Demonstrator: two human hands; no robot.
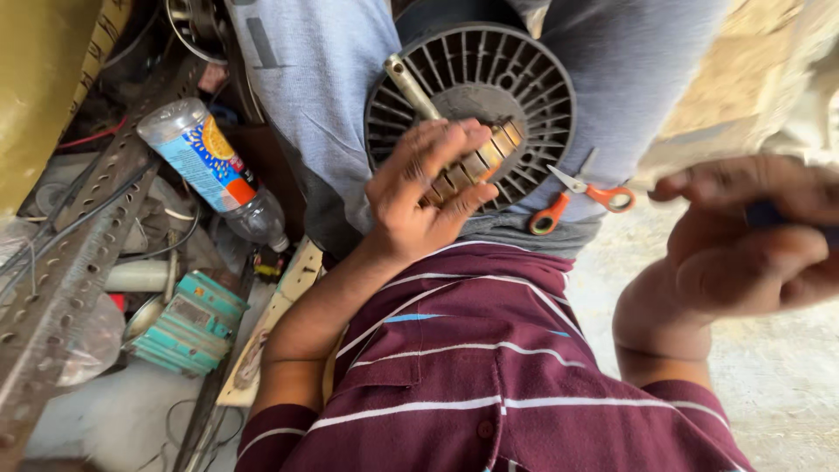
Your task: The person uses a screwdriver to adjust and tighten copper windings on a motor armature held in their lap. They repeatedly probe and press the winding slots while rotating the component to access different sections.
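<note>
The left hand is closed around a motor armature: fingers wrap over its copper-coloured slotted core, the thumb presses from below, and the bare steel shaft sticks out past the knuckles toward the upper left. The armature lies against the black ribbed fan cover, which rests on the person's lap between the grey trouser legs.

The right hand, blurred at the right edge, is curled shut on a small dark object; what it is cannot be told.

By its look, the armature is dense and heavy for its bulk, rigid, with a smooth shaft that could slip through the fingers. The ribbed core offers the surer hold, as it is taken now; any fine windings would probably be the part to spare from knocks. The fan cover looks like light plastic, its thin ribs likely to crack under a hard squeeze.

Just beside the cover, on the trousers, lie orange-handled scissors. To the left, on the cluttered floor, are a plastic bottle with a colourful label, a teal finned part and a perforated metal angle bar.
</note>
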